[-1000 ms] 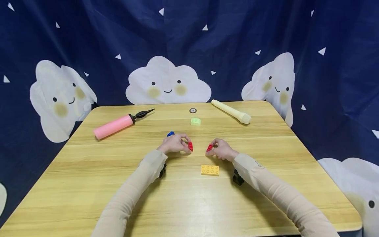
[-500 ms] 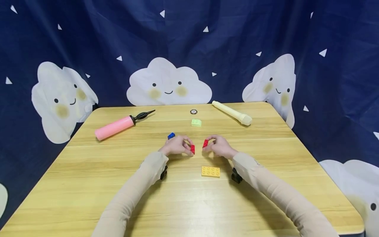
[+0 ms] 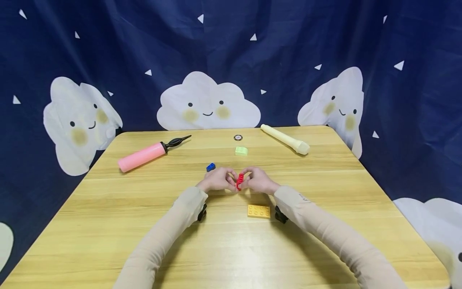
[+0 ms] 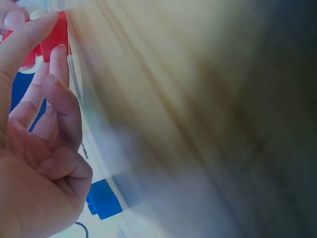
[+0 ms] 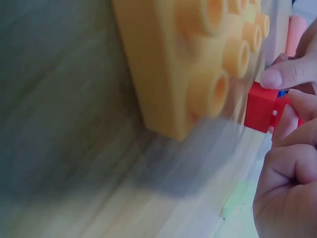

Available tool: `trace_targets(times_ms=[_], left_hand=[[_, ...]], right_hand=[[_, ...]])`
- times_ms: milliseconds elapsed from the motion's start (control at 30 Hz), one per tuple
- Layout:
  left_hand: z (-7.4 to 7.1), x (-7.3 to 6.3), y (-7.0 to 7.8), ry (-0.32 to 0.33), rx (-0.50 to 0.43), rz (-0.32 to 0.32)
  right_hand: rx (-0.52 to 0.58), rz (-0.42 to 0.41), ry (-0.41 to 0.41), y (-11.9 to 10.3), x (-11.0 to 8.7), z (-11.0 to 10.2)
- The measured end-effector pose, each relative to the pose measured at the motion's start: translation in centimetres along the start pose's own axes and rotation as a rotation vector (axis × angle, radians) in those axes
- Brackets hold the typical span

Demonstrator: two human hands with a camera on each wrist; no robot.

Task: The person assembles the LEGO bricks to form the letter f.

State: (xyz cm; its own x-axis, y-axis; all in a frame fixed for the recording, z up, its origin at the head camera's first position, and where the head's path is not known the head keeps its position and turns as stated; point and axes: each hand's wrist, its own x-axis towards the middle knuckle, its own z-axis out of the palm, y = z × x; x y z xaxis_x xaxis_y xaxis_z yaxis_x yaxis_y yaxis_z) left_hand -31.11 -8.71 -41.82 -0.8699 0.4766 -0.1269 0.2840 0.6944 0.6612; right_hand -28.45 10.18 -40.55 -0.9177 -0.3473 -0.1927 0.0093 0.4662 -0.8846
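Note:
My two hands meet over the middle of the table. My left hand pinches a small red toy brick between thumb and fingertips. Against it, my right hand pinches a second red brick. In the right wrist view, the left thumb lies on the red brick and the right fingers are close beside it; fingers hide parts of both bricks. Just behind the left hand sits a blue brick. Closer to me lies a flat yellow-orange brick with several studs.
Farther back on the wooden table are a pale green brick and a small round disc. A pink hand pump lies at the back left, a cream toy microphone at the back right. A dark blue curtain hangs behind.
Both hands have moved toward each other, bringing the two red bricks from apart to together. More of the blue brick now shows behind the left hand.

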Motion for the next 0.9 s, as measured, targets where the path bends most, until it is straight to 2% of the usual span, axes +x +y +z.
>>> trace_targets(times_ms=[233, 500, 900], left_hand=[[-0.04, 0.04, -0.01, -0.004, 0.009, 0.01], [-0.06, 0.09, -0.14, -0.009, 0.02, 0.023], [-0.07, 0.06, -0.06, 0.001, 0.062, -0.005]], right_hand=[[-0.086, -0.034, -0.008, -0.2, 0.18, 0.45], [-0.105, -0.039, -0.002, -0.36, 0.22, 0.73], [-0.149, -0.06, -0.001, -0.41, 0.33, 0.98]])
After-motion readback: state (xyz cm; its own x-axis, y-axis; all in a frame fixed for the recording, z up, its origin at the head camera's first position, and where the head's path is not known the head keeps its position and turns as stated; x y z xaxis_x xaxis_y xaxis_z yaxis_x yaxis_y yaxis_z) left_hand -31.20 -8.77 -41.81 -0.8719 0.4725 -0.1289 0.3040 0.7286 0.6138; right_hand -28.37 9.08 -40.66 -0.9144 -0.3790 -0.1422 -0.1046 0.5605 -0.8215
